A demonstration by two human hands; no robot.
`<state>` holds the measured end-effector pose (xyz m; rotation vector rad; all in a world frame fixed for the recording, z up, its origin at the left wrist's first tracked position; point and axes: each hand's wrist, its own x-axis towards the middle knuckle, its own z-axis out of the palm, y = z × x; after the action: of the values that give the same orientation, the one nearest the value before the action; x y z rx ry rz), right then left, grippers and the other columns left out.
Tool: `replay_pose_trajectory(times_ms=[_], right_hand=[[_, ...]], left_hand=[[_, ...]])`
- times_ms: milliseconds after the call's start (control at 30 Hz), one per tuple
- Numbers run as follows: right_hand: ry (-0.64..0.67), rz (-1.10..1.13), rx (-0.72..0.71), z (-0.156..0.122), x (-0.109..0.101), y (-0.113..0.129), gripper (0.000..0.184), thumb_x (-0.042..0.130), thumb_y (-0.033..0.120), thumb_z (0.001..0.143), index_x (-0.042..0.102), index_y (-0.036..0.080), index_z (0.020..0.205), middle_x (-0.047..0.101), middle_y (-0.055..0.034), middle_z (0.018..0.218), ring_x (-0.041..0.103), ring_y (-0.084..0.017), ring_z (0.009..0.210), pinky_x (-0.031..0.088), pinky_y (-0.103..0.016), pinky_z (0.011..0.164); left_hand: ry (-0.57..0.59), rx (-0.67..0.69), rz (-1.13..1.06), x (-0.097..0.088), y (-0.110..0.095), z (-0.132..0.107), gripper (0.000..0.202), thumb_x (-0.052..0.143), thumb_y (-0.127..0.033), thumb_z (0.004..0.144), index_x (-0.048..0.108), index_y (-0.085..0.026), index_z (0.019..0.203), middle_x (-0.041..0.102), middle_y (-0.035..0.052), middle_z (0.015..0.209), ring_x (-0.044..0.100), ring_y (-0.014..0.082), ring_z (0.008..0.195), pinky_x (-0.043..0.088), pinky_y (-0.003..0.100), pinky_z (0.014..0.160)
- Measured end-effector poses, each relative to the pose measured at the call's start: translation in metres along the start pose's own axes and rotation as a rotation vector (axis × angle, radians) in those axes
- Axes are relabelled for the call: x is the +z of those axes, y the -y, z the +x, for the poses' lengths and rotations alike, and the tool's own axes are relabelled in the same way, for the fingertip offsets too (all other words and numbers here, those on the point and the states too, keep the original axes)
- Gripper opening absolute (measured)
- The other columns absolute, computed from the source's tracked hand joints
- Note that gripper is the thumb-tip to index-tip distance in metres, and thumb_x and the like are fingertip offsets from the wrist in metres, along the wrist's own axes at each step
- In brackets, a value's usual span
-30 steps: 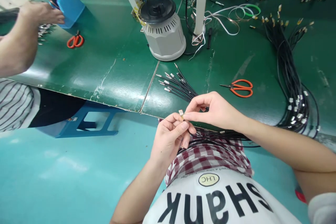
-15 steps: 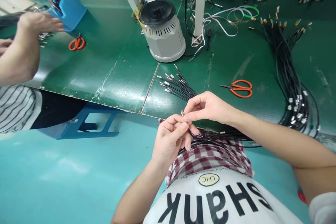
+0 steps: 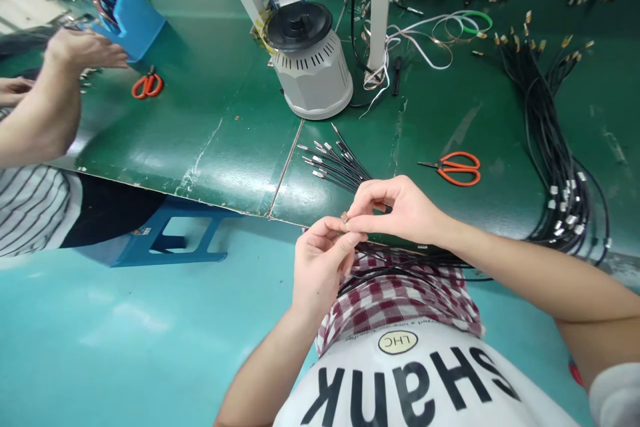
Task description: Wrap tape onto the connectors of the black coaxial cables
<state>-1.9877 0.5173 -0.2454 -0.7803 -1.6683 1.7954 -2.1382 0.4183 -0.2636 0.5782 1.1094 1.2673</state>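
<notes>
My left hand (image 3: 323, 260) and my right hand (image 3: 403, 210) meet at the table's front edge, both with fingers pinched. A small metal connector tip (image 3: 345, 217) pokes out between the fingertips of both hands. It looks like the end of a black cable, though fingers hide most of it. Black cables (image 3: 410, 265) run under my hands across the checked cloth on my lap. Just beyond my right hand, several cable ends with metal connectors (image 3: 333, 160) fan out on the green table (image 3: 225, 147).
Orange-handled scissors (image 3: 460, 169) lie right of my hands. A thick cable bundle (image 3: 545, 127) hangs over the right edge. A grey round machine (image 3: 315, 73) stands behind, near white posts (image 3: 381, 7). At left, a co-worker's arm (image 3: 50, 100) is by a blue holder (image 3: 137, 20) and other scissors (image 3: 147, 84).
Both my hands stay close together, with the connector tip turned slightly and my left fingers more curled in. The co-worker's hand has shifted a little right and down.
</notes>
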Motion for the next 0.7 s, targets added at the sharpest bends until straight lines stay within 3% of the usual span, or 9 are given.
replay_pose_trajectory(times_ms=[233, 500, 700], right_hand=[[0.018, -0.002, 0.013, -0.0013, -0.0006, -0.0004, 0.02, 0.077, 0.034, 0.078, 0.074, 0.015, 0.083, 0.071, -0.004, 0.083, 0.065, -0.015, 0.075, 0.052, -0.027, 0.068], [0.012, 0.084, 0.09, -0.0013, -0.0028, -0.0022, 0.022, 0.079, 0.033, 0.077, 0.074, 0.014, 0.088, 0.073, -0.0028, 0.082, 0.066, -0.013, 0.075, 0.052, -0.025, 0.07], [0.018, 0.02, 0.049, 0.0025, 0.0012, 0.0044, 0.025, 0.078, 0.036, 0.077, 0.075, 0.015, 0.089, 0.073, -0.0044, 0.085, 0.064, -0.013, 0.071, 0.049, -0.025, 0.065]], left_hand=[[0.088, -0.052, -0.041, -0.0038, 0.0001, 0.0013, 0.02, 0.071, -0.027, 0.086, 0.054, -0.017, 0.082, 0.07, 0.0017, 0.073, 0.057, 0.009, 0.039, 0.036, 0.018, 0.037], [0.075, -0.081, -0.078, -0.0022, -0.0042, 0.0038, 0.023, 0.073, -0.028, 0.084, 0.053, -0.016, 0.082, 0.071, 0.0029, 0.075, 0.058, 0.0089, 0.039, 0.034, 0.017, 0.037], [0.095, -0.075, -0.089, -0.0039, -0.0019, 0.0047, 0.024, 0.072, -0.027, 0.085, 0.051, -0.016, 0.082, 0.071, 0.0031, 0.074, 0.059, 0.0102, 0.039, 0.035, 0.018, 0.037]])
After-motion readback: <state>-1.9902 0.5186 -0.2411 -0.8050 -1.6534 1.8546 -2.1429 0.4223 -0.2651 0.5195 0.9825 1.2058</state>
